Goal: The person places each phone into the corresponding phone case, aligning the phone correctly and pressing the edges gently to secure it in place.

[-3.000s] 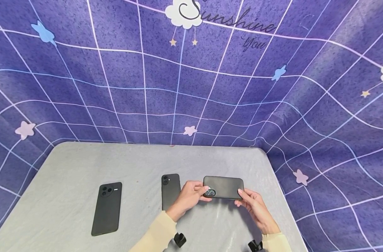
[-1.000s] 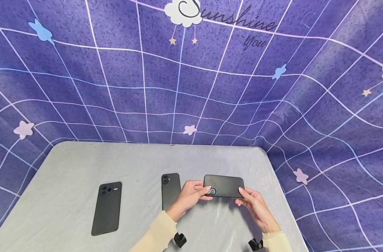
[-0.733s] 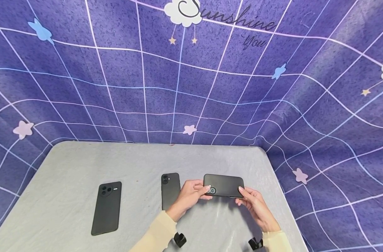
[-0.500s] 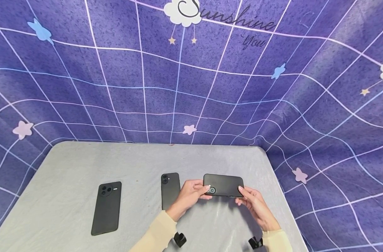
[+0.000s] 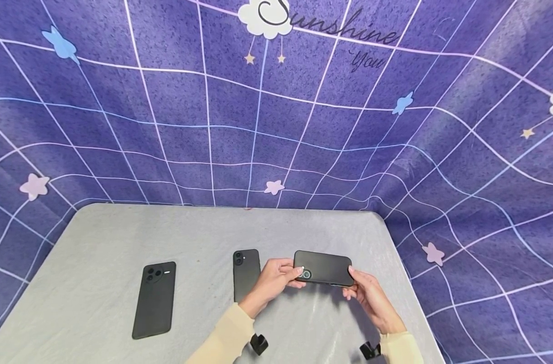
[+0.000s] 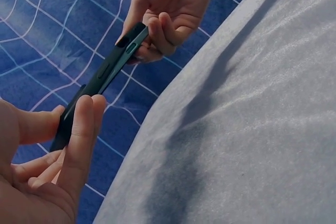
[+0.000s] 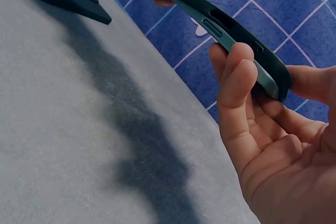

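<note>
Above the table, both hands hold a phone in a black case (image 5: pixel 326 268) sideways, its back facing up. My left hand (image 5: pixel 276 278) pinches the camera end, thumb on top beside the lenses and fingers beneath. At the opposite end, my right hand (image 5: pixel 369 293) grips the corner between thumb and fingers. The right wrist view shows the greenish phone edge (image 7: pixel 268 80) standing partly out of the black case (image 7: pixel 273 59) at the right hand's end. Toward the left hand (image 6: pixel 47 166) the two lie together. The screen is hidden in the head view.
A second black phone (image 5: pixel 246 273) lies back up just left of the hands, partly covered by the left hand. Farther left lies a third black phone (image 5: pixel 154 301). The grey cloth-covered table (image 5: pixel 203 227) is bordered by a purple grid-patterned curtain (image 5: pixel 231 146).
The held phone has tilted slightly and risen a little. My right hand has shifted outward, its thumb now at the case's corner edge. The left hand keeps its grip.
</note>
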Tool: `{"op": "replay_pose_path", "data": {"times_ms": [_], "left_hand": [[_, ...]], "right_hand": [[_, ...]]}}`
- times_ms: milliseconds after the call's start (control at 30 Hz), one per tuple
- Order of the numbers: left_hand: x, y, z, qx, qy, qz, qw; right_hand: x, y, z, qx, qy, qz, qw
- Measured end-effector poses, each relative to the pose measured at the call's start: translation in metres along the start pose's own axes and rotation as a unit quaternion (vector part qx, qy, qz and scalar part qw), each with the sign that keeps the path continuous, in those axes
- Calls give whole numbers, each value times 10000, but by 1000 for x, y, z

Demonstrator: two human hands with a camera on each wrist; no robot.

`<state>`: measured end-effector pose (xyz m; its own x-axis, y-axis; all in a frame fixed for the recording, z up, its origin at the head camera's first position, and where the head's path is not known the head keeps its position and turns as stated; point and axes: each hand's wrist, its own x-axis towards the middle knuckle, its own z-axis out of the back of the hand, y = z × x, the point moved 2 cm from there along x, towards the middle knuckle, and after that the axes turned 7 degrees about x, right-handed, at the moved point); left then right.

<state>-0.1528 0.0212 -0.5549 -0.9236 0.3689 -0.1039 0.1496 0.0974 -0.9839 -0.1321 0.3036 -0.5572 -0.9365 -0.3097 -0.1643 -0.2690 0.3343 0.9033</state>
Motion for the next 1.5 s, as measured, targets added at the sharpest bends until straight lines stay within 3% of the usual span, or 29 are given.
{"op": "replay_pose_path", "data": {"times_ms": [500, 767, 1000, 1233, 1500], "left_hand": [[4, 2, -2, -234, -56, 79, 9997], [2, -1, 0, -117, -98, 59, 9999], [1, -3, -2, 3, -119, -92, 9999], [2, -3, -1, 117, -122, -190, 9997], [2, -3, 0, 76, -176, -232, 9995]], "right_hand": [[-1, 1, 0, 37, -107, -56, 9999], [-2, 1, 0, 7, -118, -164, 9998], [-1, 1, -1, -99, -345, 65, 9993], [-2, 1, 0, -254, -41, -14, 9997], [-3, 2, 1, -958, 272, -383, 9943]]}}
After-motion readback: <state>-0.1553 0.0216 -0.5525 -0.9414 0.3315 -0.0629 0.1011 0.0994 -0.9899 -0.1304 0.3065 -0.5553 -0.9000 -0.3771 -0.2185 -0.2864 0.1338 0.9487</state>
